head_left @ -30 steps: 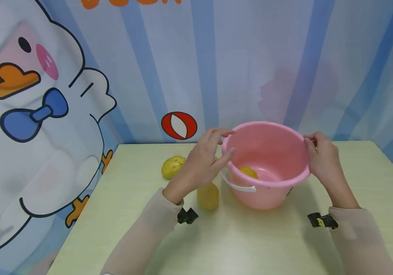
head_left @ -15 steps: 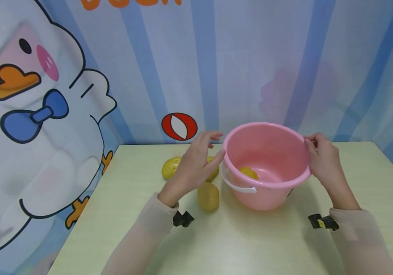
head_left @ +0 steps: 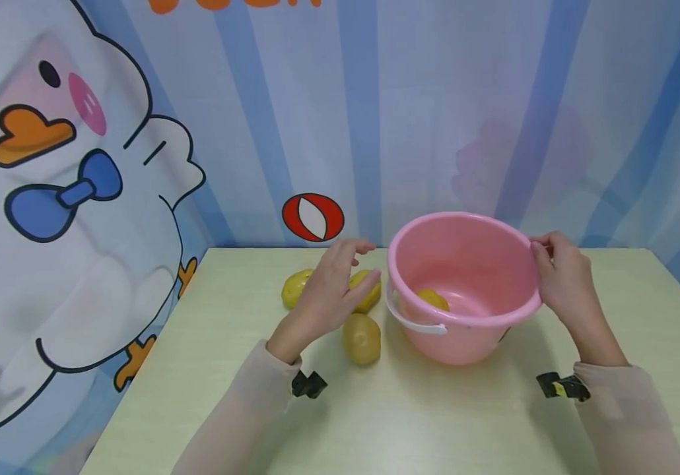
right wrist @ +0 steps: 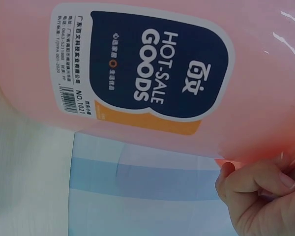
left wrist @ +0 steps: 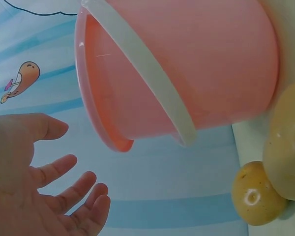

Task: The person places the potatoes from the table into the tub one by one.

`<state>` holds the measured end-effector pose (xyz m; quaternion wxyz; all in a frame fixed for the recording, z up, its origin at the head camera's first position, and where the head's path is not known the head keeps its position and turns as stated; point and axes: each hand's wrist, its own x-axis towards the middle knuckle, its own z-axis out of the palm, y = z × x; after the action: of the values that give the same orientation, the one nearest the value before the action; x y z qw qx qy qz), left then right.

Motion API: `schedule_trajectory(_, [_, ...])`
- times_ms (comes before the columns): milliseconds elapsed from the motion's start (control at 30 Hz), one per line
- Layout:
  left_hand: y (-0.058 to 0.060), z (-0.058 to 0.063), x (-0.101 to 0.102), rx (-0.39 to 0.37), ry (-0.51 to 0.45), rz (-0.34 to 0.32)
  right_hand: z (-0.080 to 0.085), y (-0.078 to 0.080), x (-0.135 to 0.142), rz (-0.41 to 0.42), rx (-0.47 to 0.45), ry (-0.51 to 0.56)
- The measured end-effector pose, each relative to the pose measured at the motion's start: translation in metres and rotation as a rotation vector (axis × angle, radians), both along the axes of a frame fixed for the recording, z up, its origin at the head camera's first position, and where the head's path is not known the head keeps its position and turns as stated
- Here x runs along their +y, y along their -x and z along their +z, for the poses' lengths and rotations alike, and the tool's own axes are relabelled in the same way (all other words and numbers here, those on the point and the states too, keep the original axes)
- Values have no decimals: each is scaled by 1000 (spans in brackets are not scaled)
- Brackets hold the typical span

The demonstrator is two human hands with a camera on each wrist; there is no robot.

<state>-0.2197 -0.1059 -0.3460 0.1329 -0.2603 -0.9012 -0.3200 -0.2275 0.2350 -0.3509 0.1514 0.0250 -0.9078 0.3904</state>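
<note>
A pink bucket (head_left: pixel 465 340) with a white handle (head_left: pixel 414 323) stands on the table, its mouth tipped a little toward the head camera. Inside, at the bottom left, lies a yellow potato (head_left: pixel 433 299). My right hand (head_left: pixel 566 280) pinches the right side of the bucket's rim between thumb and fingers. My left hand (head_left: pixel 328 290) is held above the potatoes left of the bucket, thumb and fingers spread, with nothing in it. Under and beside it are a near potato (head_left: pixel 362 340), one behind it (head_left: pixel 367 292) and one farther left (head_left: pixel 296 288). The left wrist view shows the left palm (left wrist: pixel 10 182) bare.
The pale wooden table (head_left: pixel 447 422) ends at the back against a blue striped cloth (head_left: pixel 435 119) with a cartoon duck (head_left: pixel 78 277). A printed label (right wrist: pixel 152 64) is on the bucket's right side.
My left hand has drawn away from the bucket's left rim, moving left and slightly down over the potatoes. The right hand keeps its pinch on the rim, and the bucket has hardly moved.
</note>
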Motion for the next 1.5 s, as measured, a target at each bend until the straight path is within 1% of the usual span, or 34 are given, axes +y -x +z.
schedule_trajectory(400, [-4,-23,-6,-156,69,44,1,0,1,-4,-10,-7])
schedule_trajectory(533, [-4,-31,-7,-199,119,44,1,1,1,-3,-5,-12])
schedule_trajectory(700, [-2,-45,-8,-239,202,35,-1,0,1,6,-30,-1])
schedule_trajectory(833, [-3,-53,-9,-297,215,23,-3,-1,0,14,-25,1])
schedule_trajectory(933, [-3,-55,-10,-340,212,10,-3,-2,-1,13,-9,-2])
schedule_trajectory(1100, [-2,-59,-10,-400,234,-8,-3,-3,0,14,5,0])
schedule_trajectory(1233, [0,-62,-8,-439,248,-5,-3,-2,0,13,5,-6])
schedule_trajectory(1433, [2,-65,-4,-441,302,21,-1,-1,2,15,4,-13])
schedule_trajectory(1500, [3,-66,-3,-439,305,29,1,-1,2,14,9,-13])
